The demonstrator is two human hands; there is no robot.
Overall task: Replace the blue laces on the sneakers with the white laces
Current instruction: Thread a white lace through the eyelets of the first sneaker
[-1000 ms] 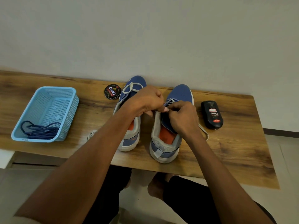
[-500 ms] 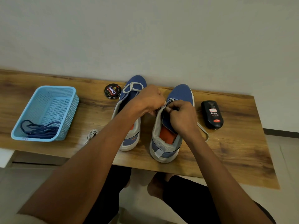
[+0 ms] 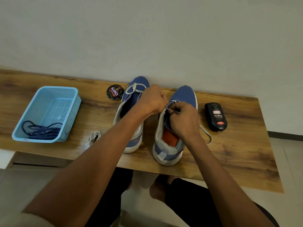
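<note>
My right hand point(image 3: 184, 119) pinches the white lace point(image 3: 207, 134) at the right sneaker point(image 3: 173, 128)'s eyelets on the worktop point(image 3: 237, 153); my left hand point(image 3: 153, 99), fingers curled, grips it just beside. Beneath my left hand sits the left sneaker point(image 3: 132, 112). Far to its left, blue laces point(image 3: 41, 131) lie in the basket point(image 3: 49, 99).

Two blue sneakers, left point(image 3: 131, 112) and right point(image 3: 173, 128), are stood side by side, toes to the wall, white lace point(image 3: 133, 89) started at the toe eyelets only. Blue laces point(image 3: 41, 130) are heaped in the basket.
</note>
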